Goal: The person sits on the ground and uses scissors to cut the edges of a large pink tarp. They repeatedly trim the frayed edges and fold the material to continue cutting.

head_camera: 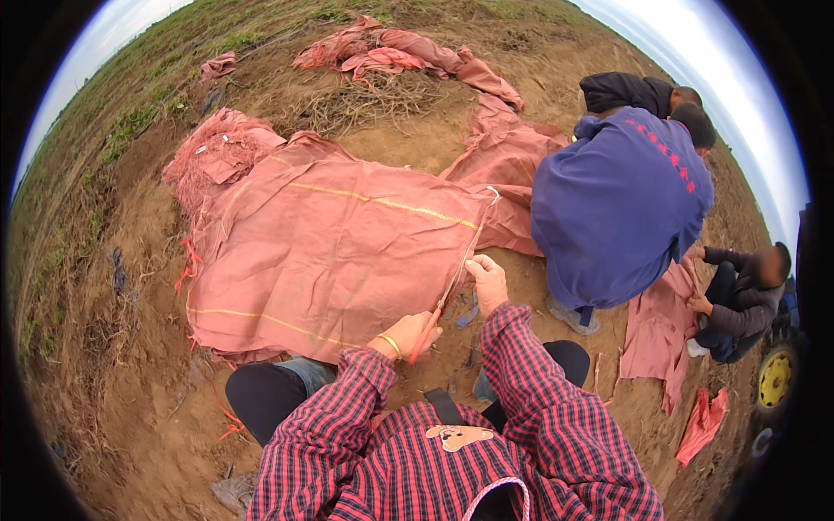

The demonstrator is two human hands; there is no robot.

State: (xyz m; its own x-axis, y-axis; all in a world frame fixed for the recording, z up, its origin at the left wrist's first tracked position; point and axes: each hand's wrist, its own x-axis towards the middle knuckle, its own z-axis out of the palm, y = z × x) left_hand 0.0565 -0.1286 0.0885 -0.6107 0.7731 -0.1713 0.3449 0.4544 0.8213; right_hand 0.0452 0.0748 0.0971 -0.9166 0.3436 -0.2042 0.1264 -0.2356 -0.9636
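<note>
A pink woven fabric sheet [339, 241] with yellow stitched lines lies in flat layers across the ground before me and reaches my knees. My left hand [407, 335] is closed at its near right corner, around an orange-red strip [425, 335]; whether a tool is part of it I cannot tell. Farther up the same right edge, my right hand [487, 280] pinches the hem between thumb and fingers. A pale cord [466, 257] runs along that hem and ends in a white loop at the far corner.
Pink netting [218, 156] heaps at the far left of the sheet. Dry stalks [365, 104] and bunched pink fabric [417, 52] lie beyond. One person in blue [619, 208] bends close at the right, another behind; a seated person [743, 306] holds pink fabric near a yellow-hubbed wheel [775, 379].
</note>
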